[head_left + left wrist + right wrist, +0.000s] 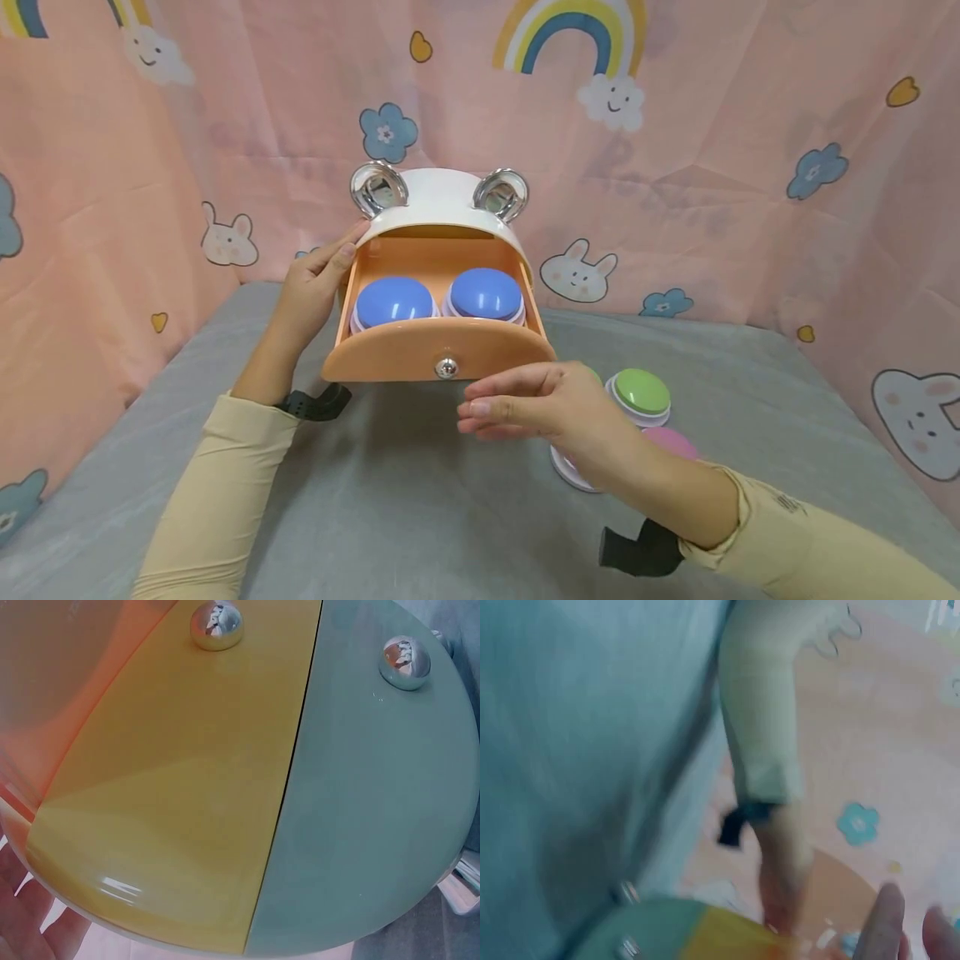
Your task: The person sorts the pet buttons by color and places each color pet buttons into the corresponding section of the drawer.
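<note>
A small round-topped toy cabinet (pixel 442 196) with a white shell and two chrome ears faces me in the head view. Its orange drawer (pixel 382 354) is pulled out, and inside sit two blue-domed discs, a left one (pixel 395 302) and a right one (pixel 486 294). My left hand (pixel 307 292) grips the cabinet's left side, thumb at the front edge. Just below and right of the drawer's silver knob (pixel 446 367), my right hand (pixel 570 412) hovers with fingers fairly straight and nothing in them. A yellow front (pixel 180 765) and a green front (pixel 367 802) fill the left wrist view.
Right of the cabinet, a green-domed disc (pixel 642 392) and a pink-domed disc (pixel 675 442) lie on the grey cloth (pixel 390 508), partly behind my right hand with others. A pink patterned curtain (pixel 300 125) hangs behind and along both sides.
</note>
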Motion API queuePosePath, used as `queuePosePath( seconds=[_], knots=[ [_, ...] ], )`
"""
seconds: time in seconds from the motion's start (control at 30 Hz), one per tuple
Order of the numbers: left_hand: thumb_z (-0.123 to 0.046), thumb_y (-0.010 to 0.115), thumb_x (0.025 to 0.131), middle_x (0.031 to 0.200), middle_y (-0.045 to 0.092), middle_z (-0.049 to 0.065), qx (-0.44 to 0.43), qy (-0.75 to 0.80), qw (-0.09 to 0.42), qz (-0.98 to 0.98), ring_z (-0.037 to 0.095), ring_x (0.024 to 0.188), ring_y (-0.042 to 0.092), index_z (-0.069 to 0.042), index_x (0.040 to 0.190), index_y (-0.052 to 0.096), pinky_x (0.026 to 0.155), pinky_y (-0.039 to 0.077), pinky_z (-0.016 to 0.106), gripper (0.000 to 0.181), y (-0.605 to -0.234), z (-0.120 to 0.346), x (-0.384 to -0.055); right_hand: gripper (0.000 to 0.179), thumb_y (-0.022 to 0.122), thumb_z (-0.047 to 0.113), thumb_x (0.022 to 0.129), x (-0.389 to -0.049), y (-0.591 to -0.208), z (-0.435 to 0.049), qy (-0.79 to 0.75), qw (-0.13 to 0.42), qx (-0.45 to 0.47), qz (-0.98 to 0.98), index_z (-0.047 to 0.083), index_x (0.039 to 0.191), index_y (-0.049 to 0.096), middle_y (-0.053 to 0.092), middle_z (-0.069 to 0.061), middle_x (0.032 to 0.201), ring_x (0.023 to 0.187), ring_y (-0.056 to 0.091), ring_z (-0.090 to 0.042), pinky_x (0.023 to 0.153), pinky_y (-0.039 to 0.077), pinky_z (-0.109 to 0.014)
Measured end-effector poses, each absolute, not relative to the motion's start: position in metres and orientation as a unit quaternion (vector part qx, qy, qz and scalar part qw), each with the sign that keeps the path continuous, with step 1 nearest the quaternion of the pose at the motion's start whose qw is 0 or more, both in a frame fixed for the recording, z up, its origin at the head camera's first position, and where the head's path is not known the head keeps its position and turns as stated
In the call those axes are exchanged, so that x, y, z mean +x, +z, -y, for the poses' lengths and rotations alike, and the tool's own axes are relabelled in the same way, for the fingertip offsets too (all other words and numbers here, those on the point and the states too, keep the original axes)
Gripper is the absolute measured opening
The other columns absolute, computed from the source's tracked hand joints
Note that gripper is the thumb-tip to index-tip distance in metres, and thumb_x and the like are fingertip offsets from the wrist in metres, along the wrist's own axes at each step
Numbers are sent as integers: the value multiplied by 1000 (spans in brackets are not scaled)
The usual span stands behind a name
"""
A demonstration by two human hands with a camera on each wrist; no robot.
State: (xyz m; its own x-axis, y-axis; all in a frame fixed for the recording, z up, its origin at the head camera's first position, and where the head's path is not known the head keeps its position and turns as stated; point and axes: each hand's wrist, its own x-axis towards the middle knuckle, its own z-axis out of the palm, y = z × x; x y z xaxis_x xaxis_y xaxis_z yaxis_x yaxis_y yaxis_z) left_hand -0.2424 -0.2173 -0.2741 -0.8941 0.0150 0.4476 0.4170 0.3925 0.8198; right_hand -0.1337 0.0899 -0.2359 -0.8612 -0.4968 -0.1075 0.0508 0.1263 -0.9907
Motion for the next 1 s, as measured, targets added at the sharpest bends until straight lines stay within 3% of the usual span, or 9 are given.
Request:
queuePosePath(
  seconds=[0.4,0.7,1.0],
  knots=[
    [-36,43,107,157,42,-6,-131,-527,189,818,17,148,37,-28,148,49,119,36,44,42,-274,217,-241,41,68,22,95,-148,-262,-66,-701,265,-86,-656,-7,124,64,76,-12,106,100,75,-21,91,59,-35],
    [-35,43,107,157,42,-6,-131,-528,195,816,18,147,38,-26,147,50,119,37,44,42,-274,217,-241,36,61,14,99,-149,-263,-54,-747,256,-80,-609,-6,129,60,76,-8,102,94,75,-17,94,58,-35],
    [-33,45,107,155,44,-5,-141,-528,200,813,16,146,40,-24,147,50,119,38,41,42,-272,217,-241,35,62,17,99,-153,-259,-47,-749,229,-95,-615,-5,126,64,77,-7,100,93,76,-16,92,59,-33]
  ],
)
